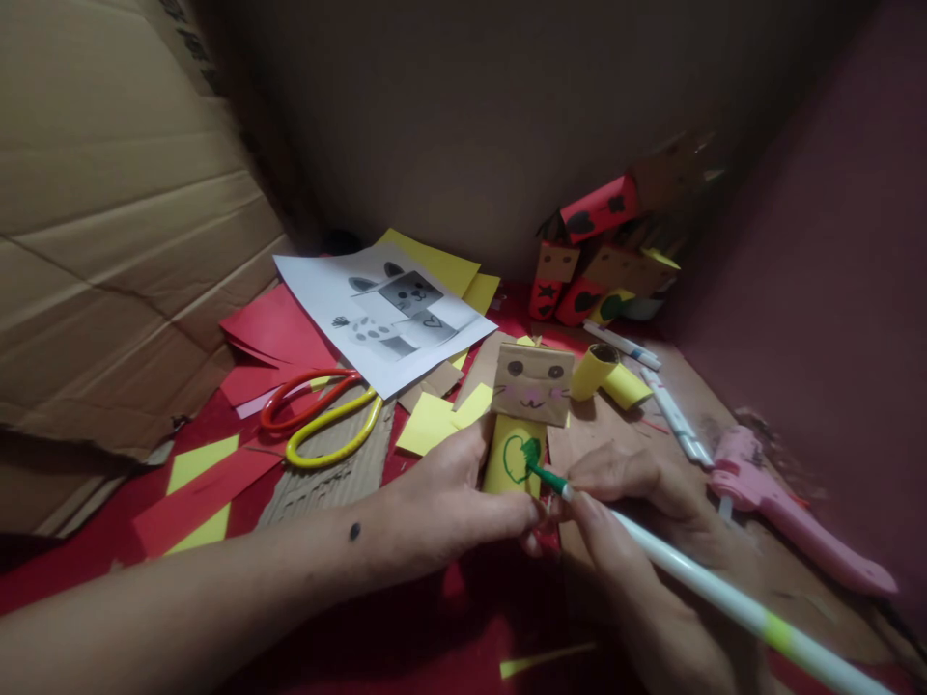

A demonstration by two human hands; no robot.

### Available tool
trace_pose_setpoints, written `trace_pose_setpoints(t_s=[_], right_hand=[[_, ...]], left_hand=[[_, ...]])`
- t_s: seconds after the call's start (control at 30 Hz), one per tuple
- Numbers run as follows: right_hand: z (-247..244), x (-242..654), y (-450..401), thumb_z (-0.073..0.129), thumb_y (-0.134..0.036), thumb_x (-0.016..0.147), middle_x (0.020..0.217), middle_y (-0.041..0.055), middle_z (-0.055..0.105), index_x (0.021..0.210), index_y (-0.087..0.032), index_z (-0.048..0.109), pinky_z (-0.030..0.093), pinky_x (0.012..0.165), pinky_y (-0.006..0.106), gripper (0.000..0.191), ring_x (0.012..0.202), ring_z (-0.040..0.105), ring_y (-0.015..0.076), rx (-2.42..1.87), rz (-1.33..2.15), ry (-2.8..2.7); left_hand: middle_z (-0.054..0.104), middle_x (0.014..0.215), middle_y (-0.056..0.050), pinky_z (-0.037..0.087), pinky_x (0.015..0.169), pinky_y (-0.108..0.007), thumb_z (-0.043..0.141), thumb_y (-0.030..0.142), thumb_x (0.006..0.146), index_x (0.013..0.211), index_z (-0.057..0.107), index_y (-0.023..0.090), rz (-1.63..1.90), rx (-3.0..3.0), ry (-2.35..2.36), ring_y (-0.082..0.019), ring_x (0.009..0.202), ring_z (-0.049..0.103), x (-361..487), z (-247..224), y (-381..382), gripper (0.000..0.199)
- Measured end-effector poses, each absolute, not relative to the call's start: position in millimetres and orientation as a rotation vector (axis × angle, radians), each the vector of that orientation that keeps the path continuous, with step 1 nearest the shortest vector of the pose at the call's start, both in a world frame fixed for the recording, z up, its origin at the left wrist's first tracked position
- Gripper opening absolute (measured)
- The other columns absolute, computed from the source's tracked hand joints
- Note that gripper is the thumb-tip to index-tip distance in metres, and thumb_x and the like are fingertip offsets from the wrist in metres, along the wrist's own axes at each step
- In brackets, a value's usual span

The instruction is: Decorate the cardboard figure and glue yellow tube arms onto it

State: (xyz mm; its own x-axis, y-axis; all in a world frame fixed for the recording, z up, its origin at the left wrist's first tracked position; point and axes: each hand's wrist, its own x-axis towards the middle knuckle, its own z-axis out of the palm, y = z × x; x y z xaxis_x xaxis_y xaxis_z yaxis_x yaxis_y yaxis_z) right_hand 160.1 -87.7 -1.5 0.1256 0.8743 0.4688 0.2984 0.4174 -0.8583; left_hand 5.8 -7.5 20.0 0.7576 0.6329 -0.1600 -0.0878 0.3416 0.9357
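Note:
My left hand [463, 492] is closed around a small paper-tube figure [532, 386]. It has a square cardboard face with drawn eyes, whiskers and mouth, above a yellow tube body. On that body is a green heart outline, its right part filled in with green. My right hand [644, 531] grips a white marker [695, 569] whose green tip touches the heart. Just behind the figure lie two yellow paper rolls [598, 372] and cut yellow paper pieces [427, 425].
Scissors with red and yellow handles [333, 444] lie left, near a printed animal sheet [395, 319] and red paper [253, 338]. At right are more markers [675, 417] and a pink glue gun [782, 502]. Finished figures [557, 280] are piled behind; a cardboard wall [123, 222] stands left.

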Motion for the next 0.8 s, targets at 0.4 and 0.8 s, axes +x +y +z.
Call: trace_pose_setpoints(t_s=[0.4, 0.8], right_hand=[[2.4, 159.0, -86.5, 0.053, -0.011, 0.097, 0.07, -0.0049, 0.069, 0.089, -0.028, 0.06, 0.059, 0.064, 0.021, 0.02, 0.06, 0.069, 0.0104, -1.12, 0.503, -1.488], [-2.0, 160.8, -83.4, 0.055, -0.011, 0.095, 0.071, -0.0051, 0.069, 0.091, -0.029, 0.06, 0.056, 0.052, 0.018, 0.019, 0.057, 0.068, 0.0109, -1.11, 0.544, -1.473]], left_hand=[[0.062, 0.076, 0.001, 0.049, 0.073, -0.03, 0.072, 0.007, 0.067, 0.09, 0.054, 0.016, 0.495, 1.068, 0.573, -0.016, 0.073, 0.059, 6.2, 20.5, -5.6, 0.031], [0.064, 0.077, 0.0, 0.05, 0.075, -0.032, 0.072, 0.01, 0.07, 0.094, 0.056, 0.016, 0.514, 1.056, 0.542, -0.016, 0.072, 0.06, 5.8, 12.8, -4.2, 0.029]])
